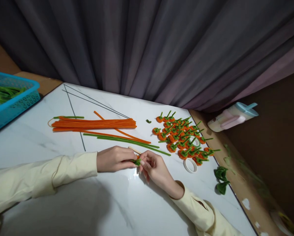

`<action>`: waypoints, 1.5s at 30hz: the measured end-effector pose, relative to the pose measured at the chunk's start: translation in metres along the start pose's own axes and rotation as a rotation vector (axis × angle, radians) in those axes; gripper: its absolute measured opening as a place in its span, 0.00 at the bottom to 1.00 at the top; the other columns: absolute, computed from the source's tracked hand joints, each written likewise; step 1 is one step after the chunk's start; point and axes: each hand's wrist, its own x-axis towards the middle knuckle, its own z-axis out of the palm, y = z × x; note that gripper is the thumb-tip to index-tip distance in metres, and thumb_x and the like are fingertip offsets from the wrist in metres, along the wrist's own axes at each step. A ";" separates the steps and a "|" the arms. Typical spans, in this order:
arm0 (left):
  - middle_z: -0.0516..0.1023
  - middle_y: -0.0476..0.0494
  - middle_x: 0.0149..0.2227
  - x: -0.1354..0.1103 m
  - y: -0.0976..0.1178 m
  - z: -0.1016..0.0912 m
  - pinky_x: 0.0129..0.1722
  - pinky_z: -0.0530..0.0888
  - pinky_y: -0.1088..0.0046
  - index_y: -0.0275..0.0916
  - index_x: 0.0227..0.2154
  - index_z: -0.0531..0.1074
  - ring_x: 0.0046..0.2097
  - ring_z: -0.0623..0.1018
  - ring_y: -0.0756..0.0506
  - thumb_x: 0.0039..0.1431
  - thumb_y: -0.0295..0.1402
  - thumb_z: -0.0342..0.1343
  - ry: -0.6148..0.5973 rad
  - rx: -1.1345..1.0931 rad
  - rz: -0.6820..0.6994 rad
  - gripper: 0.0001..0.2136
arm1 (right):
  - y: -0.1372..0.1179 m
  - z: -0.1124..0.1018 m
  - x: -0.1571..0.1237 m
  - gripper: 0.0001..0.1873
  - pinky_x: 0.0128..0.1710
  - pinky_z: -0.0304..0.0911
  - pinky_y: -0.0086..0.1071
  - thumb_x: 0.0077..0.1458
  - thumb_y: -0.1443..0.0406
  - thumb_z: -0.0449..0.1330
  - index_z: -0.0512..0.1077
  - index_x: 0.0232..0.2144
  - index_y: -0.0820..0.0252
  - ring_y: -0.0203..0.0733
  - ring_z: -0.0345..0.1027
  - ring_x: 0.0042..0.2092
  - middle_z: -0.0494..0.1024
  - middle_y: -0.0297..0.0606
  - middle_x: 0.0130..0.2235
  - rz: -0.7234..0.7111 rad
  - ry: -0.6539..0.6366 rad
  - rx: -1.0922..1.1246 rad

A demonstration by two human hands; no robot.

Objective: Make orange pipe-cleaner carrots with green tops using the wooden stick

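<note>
My left hand [116, 159] is closed, its fingertips pinching a small pipe-cleaner pumpkin [137, 162] whose green top shows, with most of its orange body hidden. From the other side, the thumb and fingers of my right hand [155, 167] close on the same piece. A thin pale wooden stick [134, 150] juts out at the fingertips; which hand carries it I cannot tell. Just beyond my hands lie green pipe cleaners [132, 143] and a thick bundle of orange pipe cleaners [95, 123]. To the right is a cluster of finished-looking orange pumpkins [172, 147] with green stems.
Two white rings [190, 165] lie by the cluster, one among the pumpkins. Dark green leaf shapes [221, 180] rest at the right table edge. A blue basket [26, 95] with green pieces stands at left. A lidded tumbler [232, 116] is beyond the right edge; thin dark rods [74, 114] lie behind.
</note>
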 end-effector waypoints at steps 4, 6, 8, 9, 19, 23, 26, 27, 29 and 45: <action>0.72 0.44 0.29 -0.001 -0.002 0.001 0.33 0.67 0.80 0.35 0.34 0.69 0.32 0.71 0.51 0.62 0.33 0.45 -0.013 0.014 0.002 0.10 | 0.002 0.001 -0.001 0.14 0.10 0.55 0.23 0.50 0.56 0.56 0.60 0.26 0.61 0.28 0.56 0.14 0.68 0.28 0.19 0.022 0.013 0.016; 0.72 0.44 0.29 -0.001 -0.003 0.002 0.33 0.67 0.80 0.35 0.34 0.69 0.32 0.71 0.51 0.62 0.33 0.45 -0.011 0.021 0.007 0.09 | 0.003 0.001 -0.001 0.15 0.11 0.57 0.24 0.50 0.55 0.56 0.60 0.26 0.61 0.29 0.57 0.14 0.68 0.29 0.19 0.034 0.017 0.029; 0.72 0.44 0.29 -0.002 -0.004 0.002 0.33 0.66 0.80 0.34 0.33 0.69 0.32 0.71 0.51 0.62 0.32 0.45 -0.004 0.025 0.011 0.09 | 0.002 0.001 -0.001 0.16 0.11 0.57 0.23 0.49 0.55 0.57 0.60 0.26 0.61 0.29 0.58 0.14 0.69 0.29 0.19 0.044 0.017 0.037; 0.71 0.45 0.28 -0.002 -0.005 0.003 0.33 0.66 0.80 0.34 0.33 0.69 0.31 0.70 0.51 0.62 0.32 0.45 0.000 0.025 0.006 0.09 | 0.002 0.001 0.000 0.16 0.11 0.57 0.23 0.49 0.55 0.57 0.60 0.26 0.62 0.29 0.58 0.14 0.69 0.30 0.19 0.049 0.013 0.041; 0.68 0.48 0.28 0.001 -0.005 0.004 0.28 0.64 0.81 0.35 0.36 0.69 0.26 0.65 0.54 0.59 0.33 0.49 0.000 -0.026 -0.116 0.08 | 0.001 -0.013 0.008 0.14 0.10 0.54 0.22 0.56 0.54 0.50 0.57 0.28 0.59 0.30 0.59 0.14 0.67 0.27 0.19 0.031 -0.188 -0.088; 0.67 0.48 0.29 -0.001 -0.005 0.005 0.29 0.64 0.80 0.34 0.36 0.67 0.27 0.65 0.53 0.59 0.33 0.49 -0.029 -0.027 -0.148 0.07 | -0.005 -0.013 0.007 0.08 0.10 0.46 0.20 0.58 0.62 0.47 0.57 0.28 0.58 0.27 0.52 0.12 0.63 0.24 0.16 -0.026 -0.193 -0.242; 0.67 0.48 0.29 -0.002 -0.004 0.007 0.29 0.64 0.79 0.35 0.35 0.67 0.27 0.65 0.53 0.59 0.33 0.47 -0.044 -0.023 -0.161 0.08 | -0.004 -0.012 0.009 0.06 0.13 0.45 0.20 0.56 0.66 0.48 0.57 0.26 0.59 0.26 0.50 0.13 0.62 0.24 0.16 -0.028 -0.165 -0.239; 0.67 0.47 0.29 -0.003 -0.004 0.007 0.29 0.64 0.79 0.35 0.35 0.67 0.27 0.65 0.53 0.60 0.34 0.47 -0.046 -0.020 -0.164 0.08 | -0.002 -0.011 0.011 0.06 0.13 0.46 0.21 0.54 0.67 0.48 0.57 0.25 0.59 0.26 0.50 0.14 0.62 0.25 0.16 -0.028 -0.150 -0.221; 0.68 0.47 0.28 -0.002 -0.005 0.008 0.28 0.64 0.78 0.34 0.35 0.67 0.26 0.66 0.53 0.60 0.34 0.46 -0.046 -0.011 -0.166 0.09 | 0.002 -0.010 0.013 0.05 0.15 0.47 0.21 0.52 0.69 0.49 0.57 0.25 0.59 0.27 0.51 0.16 0.62 0.25 0.16 -0.027 -0.122 -0.185; 0.68 0.49 0.26 -0.004 -0.004 0.014 0.26 0.64 0.77 0.35 0.33 0.67 0.27 0.68 0.52 0.60 0.37 0.48 0.249 0.289 -0.121 0.10 | 0.005 0.001 0.010 0.10 0.17 0.47 0.23 0.53 0.60 0.52 0.57 0.25 0.59 0.29 0.51 0.17 0.60 0.25 0.15 -0.131 0.128 -0.083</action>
